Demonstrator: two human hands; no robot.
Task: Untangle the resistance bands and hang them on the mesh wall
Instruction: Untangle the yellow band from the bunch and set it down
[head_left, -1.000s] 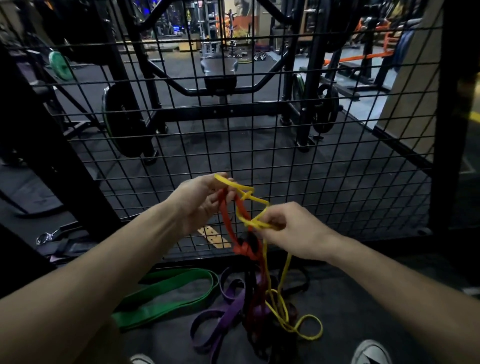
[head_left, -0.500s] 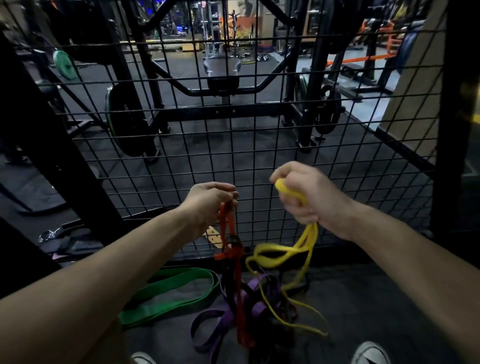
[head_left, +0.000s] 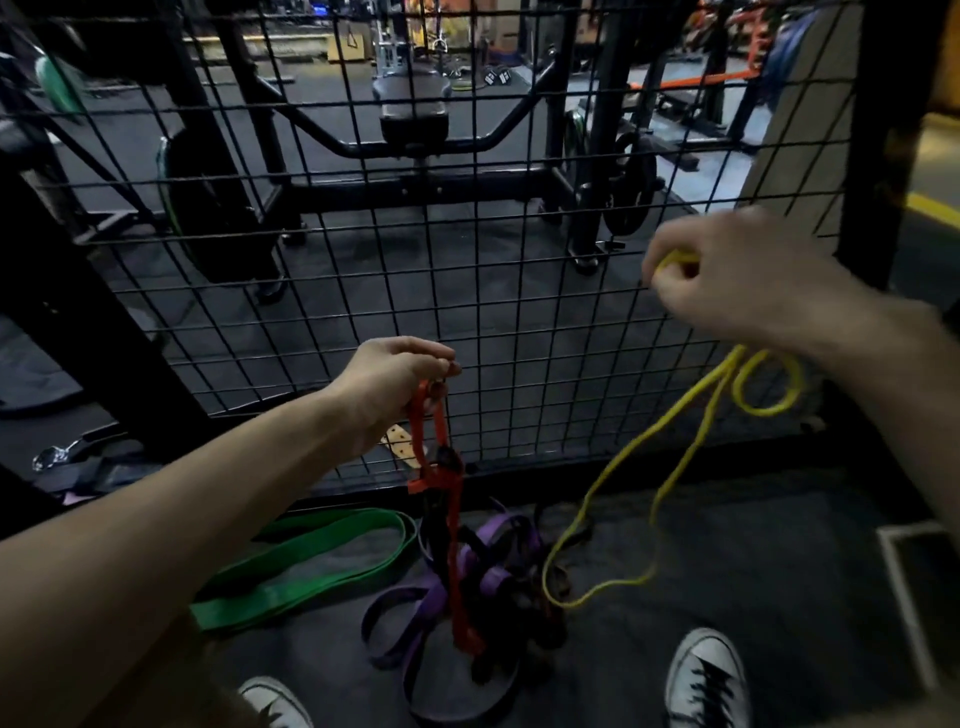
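My left hand (head_left: 395, 379) pinches the top of a red band (head_left: 441, 499), which hangs down in front of the black mesh wall (head_left: 519, 322) into a tangle of purple bands (head_left: 483, 571) and black bands on the floor. Up and to the right, my right hand (head_left: 743, 291) grips a thin yellow band (head_left: 675, 467). The yellow band trails down from that hand in long loops, and its lowest end lies by the tangle. A wide green band (head_left: 311, 566) lies flat on the floor to the left, apart from the pile.
Behind the mesh stand black gym racks (head_left: 415, 176) with weight plates. A thick black post (head_left: 883, 130) frames the mesh on the right. My two white shoes (head_left: 706, 675) stand on the dark rubber floor near the pile. Straps and a metal clip (head_left: 57, 457) lie at left.
My right hand has pulled the yellow band up and to the right, out of the red band. The yellow band now hangs mostly loose. My left hand stays low, holding the red band.
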